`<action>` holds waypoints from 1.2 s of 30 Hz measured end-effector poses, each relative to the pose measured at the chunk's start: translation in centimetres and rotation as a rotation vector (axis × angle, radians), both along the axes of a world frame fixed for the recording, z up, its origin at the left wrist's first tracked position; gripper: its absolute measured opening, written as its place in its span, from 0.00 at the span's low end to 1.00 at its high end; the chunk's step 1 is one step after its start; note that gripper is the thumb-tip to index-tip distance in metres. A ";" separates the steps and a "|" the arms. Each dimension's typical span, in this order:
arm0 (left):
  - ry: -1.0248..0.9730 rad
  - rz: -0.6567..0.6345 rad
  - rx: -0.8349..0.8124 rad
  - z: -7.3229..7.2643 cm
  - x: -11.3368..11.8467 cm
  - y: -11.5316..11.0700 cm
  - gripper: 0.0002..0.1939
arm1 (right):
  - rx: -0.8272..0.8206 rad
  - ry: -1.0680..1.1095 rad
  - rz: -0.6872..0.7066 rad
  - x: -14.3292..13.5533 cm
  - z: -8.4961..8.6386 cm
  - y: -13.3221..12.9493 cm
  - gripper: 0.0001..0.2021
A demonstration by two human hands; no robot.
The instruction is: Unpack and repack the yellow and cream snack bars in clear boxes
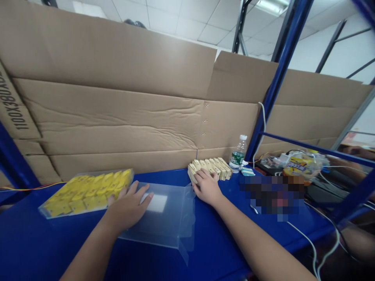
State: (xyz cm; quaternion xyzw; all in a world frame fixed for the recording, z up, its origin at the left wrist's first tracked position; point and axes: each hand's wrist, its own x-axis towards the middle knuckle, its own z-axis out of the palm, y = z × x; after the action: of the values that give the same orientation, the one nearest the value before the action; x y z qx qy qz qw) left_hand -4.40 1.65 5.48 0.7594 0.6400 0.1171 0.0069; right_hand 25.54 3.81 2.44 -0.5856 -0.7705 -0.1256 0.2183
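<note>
On the blue table lies a clear plastic box [164, 222], with open flaps at its right end. My left hand [129, 205] rests with spread fingers on its left part, beside a second clear box [84, 193] filled with rows of yellow pieces. My right hand [207, 187] is on the near side of a row of cream-coloured blocks [218, 168], its fingers apart and touching them. The blocks stand side by side near the cardboard wall. Some fingertips of my left hand reach the edge of the yellow-filled box.
A water bottle [238, 154] stands right of the blocks. Further right are a yellow plastic package [303, 168], cables and a blurred patch. A blue rack post [281, 78] rises behind the table [211, 242]. Cardboard [117, 121] lines the back. Another person's arm shows at the far right.
</note>
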 end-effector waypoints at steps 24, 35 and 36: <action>-0.053 0.111 -0.019 0.9 0.2 0.3 0.33 | -0.537 0.172 0.012 4.8 4.6 -3.0 0.22; -0.100 0.071 0.043 -0.1 0.6 1.0 0.33 | -0.594 0.257 0.134 5.3 5.6 -3.8 0.14; -0.105 0.062 0.049 -0.1 0.6 1.0 0.32 | -0.601 0.268 0.146 5.4 5.5 -3.8 0.14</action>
State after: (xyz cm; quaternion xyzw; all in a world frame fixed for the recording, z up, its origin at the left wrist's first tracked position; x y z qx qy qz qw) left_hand -3.81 2.66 5.37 0.7320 0.6588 0.1726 0.0183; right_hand 30.92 0.02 7.96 -0.5784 -0.7774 0.2012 0.1436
